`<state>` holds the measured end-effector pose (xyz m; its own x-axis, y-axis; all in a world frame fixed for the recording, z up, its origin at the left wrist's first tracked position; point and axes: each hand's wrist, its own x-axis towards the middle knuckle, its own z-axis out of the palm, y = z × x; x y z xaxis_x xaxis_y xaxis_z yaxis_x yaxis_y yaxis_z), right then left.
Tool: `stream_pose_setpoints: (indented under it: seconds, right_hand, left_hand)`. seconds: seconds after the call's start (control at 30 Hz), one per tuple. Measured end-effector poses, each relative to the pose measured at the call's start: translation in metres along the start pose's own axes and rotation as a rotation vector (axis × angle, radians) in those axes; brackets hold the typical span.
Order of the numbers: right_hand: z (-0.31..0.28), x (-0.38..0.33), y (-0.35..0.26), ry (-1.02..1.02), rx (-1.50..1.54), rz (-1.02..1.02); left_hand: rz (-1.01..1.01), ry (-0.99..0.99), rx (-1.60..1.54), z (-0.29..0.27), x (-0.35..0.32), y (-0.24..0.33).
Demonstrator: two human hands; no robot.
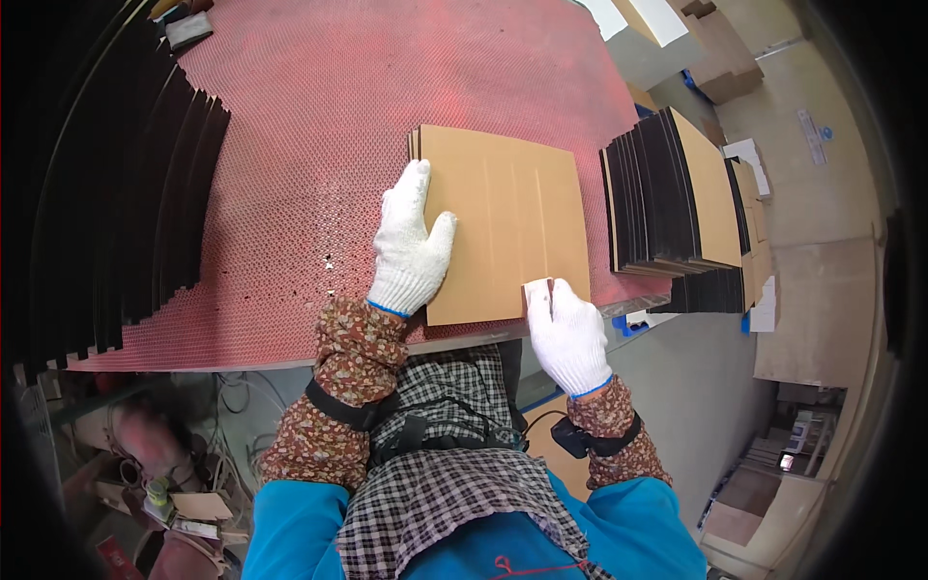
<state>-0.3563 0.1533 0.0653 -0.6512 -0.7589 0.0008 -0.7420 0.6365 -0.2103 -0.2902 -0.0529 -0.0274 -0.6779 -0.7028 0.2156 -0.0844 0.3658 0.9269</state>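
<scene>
A short stack of tan cardboard sheets [493,213] lies at the near edge of the red table, with several faint crease lines on its top sheet. My left hand [414,242], in a white knit glove, rests along the stack's left edge. Its fingers are stretched out and its thumb lies apart on the top sheet. At the near right corner is my right hand [568,333], gloved in white too, with its fingers closed. A small brown edge shows between those fingers; the glove hides the rest of it.
The table [387,77] has a red, perforated-looking surface. Tall dark-edged sheets [126,193] stand in a row along its left side. To the right leans a pile of black-and-tan cardboard sheets [667,193]. Cables [237,396] hang below at left, and cartons [812,319] stand at far right.
</scene>
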Motion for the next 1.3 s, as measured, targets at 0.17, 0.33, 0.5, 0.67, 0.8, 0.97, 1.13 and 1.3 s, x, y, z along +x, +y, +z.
stream_pose_setpoints:
  seconds: [0.17,0.33,0.5,0.67,0.8,0.97,1.13,1.3]
  right_hand:
    - [0.012,0.040,0.009,0.047,-0.049,0.039]
    - [0.028,0.112,0.030,0.211,-0.090,-0.057]
    - [0.021,0.157,0.027,0.234,-0.028,-0.061]
    - [0.015,0.134,0.019,0.178,-0.021,0.012]
    - [0.007,0.066,0.000,0.019,-0.045,0.138]
    - [-0.014,-0.004,-0.015,-0.110,-0.090,0.160]
    - [-0.006,-0.015,-0.029,-0.041,0.049,0.142]
    - [0.004,-0.001,-0.035,-0.002,0.082,0.101]
  left_hand:
    - [0.040,0.023,0.030,-0.001,-0.001,-0.002]
    - [0.033,0.060,-0.058,0.004,-0.002,0.000]
    - [0.047,0.056,-0.030,0.002,-0.002,-0.001]
    - [0.037,0.029,0.021,0.004,0.000,-0.003]
    - [0.012,0.030,0.044,0.001,-0.001,-0.002]
    - [0.040,0.054,0.017,0.002,-0.002,-0.005]
    - [0.065,0.069,0.015,0.005,0.000,-0.006]
    - [0.079,0.074,0.014,0.006,0.000,-0.006]
